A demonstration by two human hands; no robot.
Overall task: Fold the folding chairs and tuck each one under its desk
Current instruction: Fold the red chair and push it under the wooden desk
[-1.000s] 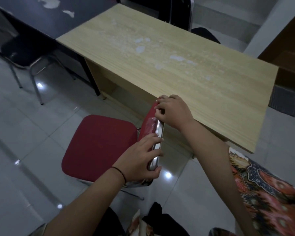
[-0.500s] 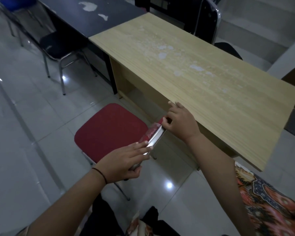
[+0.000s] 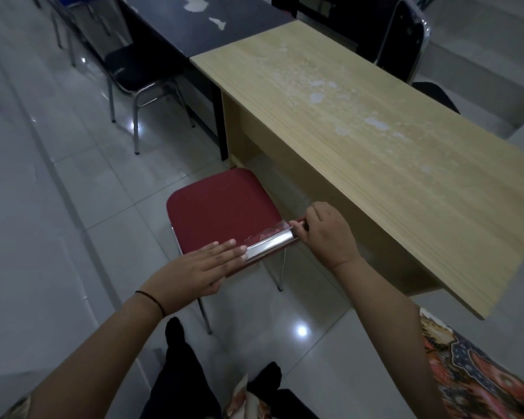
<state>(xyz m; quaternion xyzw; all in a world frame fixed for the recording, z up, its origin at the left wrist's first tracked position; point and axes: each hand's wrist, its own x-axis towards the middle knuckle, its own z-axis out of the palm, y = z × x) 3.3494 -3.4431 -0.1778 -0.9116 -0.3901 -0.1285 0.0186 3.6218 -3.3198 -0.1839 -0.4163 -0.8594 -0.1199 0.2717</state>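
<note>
A red folding chair (image 3: 221,210) with a chrome frame stands on the tiled floor in front of a light wooden desk (image 3: 375,137). Its seat faces the desk's open underside, and the chrome top bar of its backrest runs between my hands. My left hand (image 3: 200,269) lies flat with straight fingers on the near end of the backrest. My right hand (image 3: 327,234) grips the far end of the chrome bar, close to the desk's front edge. The chair's legs show below the seat.
A dark desk (image 3: 194,22) adjoins the wooden one at the back left, with a black chair (image 3: 133,71) before it. Another black chair (image 3: 406,40) stands behind the wooden desk. Open tiled floor lies to the left. My dark-socked feet (image 3: 176,337) are below the chair.
The chair has turned so its backrest bar now lies across my view. My left hand has loosened from gripping the bar to lying flat. The view has shifted left and back.
</note>
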